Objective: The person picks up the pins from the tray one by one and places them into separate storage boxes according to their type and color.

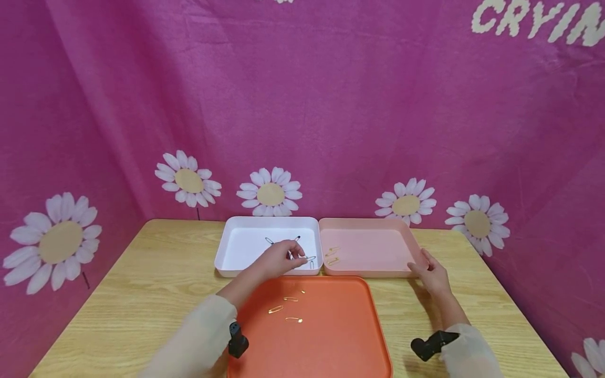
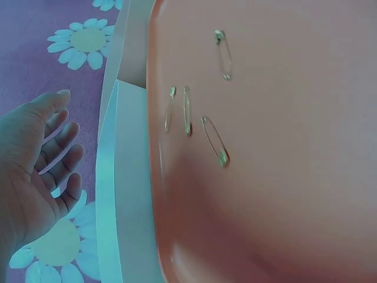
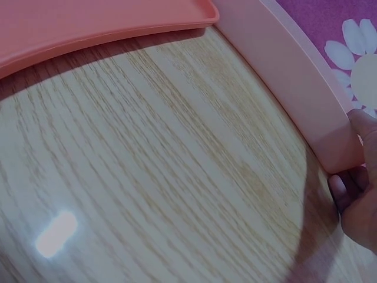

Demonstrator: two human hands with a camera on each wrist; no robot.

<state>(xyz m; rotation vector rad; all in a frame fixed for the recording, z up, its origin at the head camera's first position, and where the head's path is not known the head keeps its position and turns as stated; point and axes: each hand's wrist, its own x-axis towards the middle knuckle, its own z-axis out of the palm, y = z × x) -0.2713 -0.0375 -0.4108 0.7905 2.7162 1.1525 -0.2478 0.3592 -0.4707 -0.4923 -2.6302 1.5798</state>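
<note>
Across the frame's lower middle, an orange tray (image 1: 337,336) lay below a pink tray (image 1: 368,241) and a white tray (image 1: 238,241). The right hand (image 1: 435,277) gripped the pink one's corner; the left hand (image 1: 276,258), loosely curved and empty, hung nearer the gold pins (image 1: 276,310), which lay mostly sideways below it in the orange tray.

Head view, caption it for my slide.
Left hand over white tray, right hand holding pink tray, gold safety pins on orange tray.

Before you on the table (image 1: 118,294), the near tray (image 1: 331,336) holds four pins (image 2: 222,157), with the left tray (image 1: 230,258) and right tray (image 1: 373,247) side by side behind it, both holding pins, and a curtain (image 1: 331,105) beyond.
</note>
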